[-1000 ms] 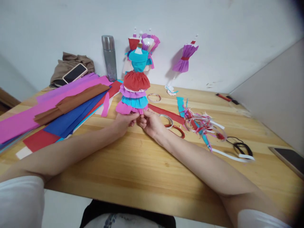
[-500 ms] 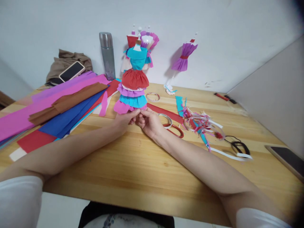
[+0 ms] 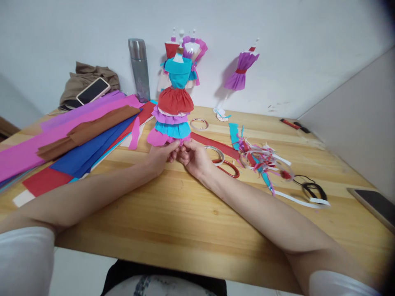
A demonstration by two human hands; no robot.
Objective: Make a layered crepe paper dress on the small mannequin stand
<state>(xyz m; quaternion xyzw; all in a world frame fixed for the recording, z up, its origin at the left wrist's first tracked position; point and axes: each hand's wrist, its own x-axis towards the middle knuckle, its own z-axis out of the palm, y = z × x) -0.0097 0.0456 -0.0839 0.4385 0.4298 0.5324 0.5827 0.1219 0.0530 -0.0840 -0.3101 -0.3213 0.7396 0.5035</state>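
A small dress form stands upright in front of me, wearing a crepe-paper dress (image 3: 175,102) with a turquoise top, a red overskirt and ruffled tiers in purple, turquoise and pink. My left hand (image 3: 162,156) pinches the pink bottom ruffle (image 3: 160,138) at its front edge. Right beside it, my right hand (image 3: 196,158) pinches the same ruffle with thumb and fingers. The fingertips of both hands almost meet, and partly hide the hem.
Crepe-paper sheets (image 3: 92,139) lie at left, near a phone (image 3: 93,91) and a flask (image 3: 139,72). More dressed forms stand behind; a purple one (image 3: 242,72) leans at the wall. Right are tape rings (image 3: 216,154), red-handled scissors (image 3: 230,169), paper scraps (image 3: 257,158) and another phone (image 3: 376,205).
Both hands keep their pinch on the pink ruffle, with only slight finger movement. The view has shifted a little; nothing else has visibly moved.
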